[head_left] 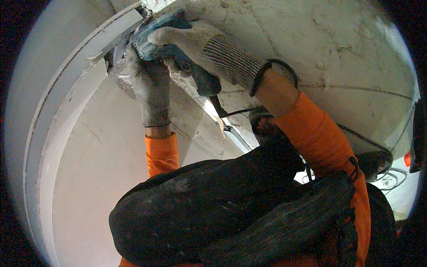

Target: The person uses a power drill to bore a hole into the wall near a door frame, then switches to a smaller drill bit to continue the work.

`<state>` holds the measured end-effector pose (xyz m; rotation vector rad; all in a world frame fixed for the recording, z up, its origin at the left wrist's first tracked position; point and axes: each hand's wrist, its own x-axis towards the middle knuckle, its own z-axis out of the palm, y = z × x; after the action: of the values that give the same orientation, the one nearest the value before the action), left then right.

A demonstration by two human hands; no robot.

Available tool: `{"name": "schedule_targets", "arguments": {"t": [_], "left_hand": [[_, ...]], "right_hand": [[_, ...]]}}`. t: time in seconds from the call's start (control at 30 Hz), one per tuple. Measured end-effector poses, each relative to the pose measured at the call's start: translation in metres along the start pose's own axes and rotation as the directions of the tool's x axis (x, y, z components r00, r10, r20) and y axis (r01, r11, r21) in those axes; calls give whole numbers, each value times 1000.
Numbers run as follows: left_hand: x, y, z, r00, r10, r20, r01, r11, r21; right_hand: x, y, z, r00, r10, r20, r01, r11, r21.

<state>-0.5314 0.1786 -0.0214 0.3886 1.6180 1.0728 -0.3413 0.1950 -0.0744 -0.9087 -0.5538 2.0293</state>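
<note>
My right hand (184, 38), in a pale knitted glove, grips a blue corded power tool (149, 42) from above. Its dark handle (204, 81) slants down to the right and ends in a black cord. Which kind of power tool it is cannot be made out. My left hand (150, 84), gloved too, is closed against the tool's underside near its front; most of its fingers are hidden. Beside the left hand lies crinkled, shiny silvery material (121, 76). The tool's front meets the broken end of a long pale strip (113, 33) along the wall.
My bent knees in dark trousers (191, 204) fill the lower middle. A pale board (98, 155) lies at the left, and a dusty, scuffed floor (320, 49) spreads at the upper right. The black cord (364, 139) trails right to loose coils (393, 179). A metal strip (238, 139) lies behind my knees.
</note>
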Motion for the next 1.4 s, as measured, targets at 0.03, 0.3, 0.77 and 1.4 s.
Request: {"name": "schedule_targets", "arguments": {"t": [0.03,0.3,0.77,1.4], "left_hand": [[-1,1,6,1000,-9,-14,9,999,-30],[-11,9,16,992,14,124,-25,996,82],[-7,2,21,994,113,7,-108,923,369],[-32,39,-35,999,8,-39,22,698,716]], "right_hand": [[-1,-1,-1,993,98,61,-102,994,51],[-4,-18,2,957,232,175,-258,955,145],[-11,-5,9,967,243,71,-253,905,343],[-12,-10,10,933,359,-20,-341,902,263]]}}
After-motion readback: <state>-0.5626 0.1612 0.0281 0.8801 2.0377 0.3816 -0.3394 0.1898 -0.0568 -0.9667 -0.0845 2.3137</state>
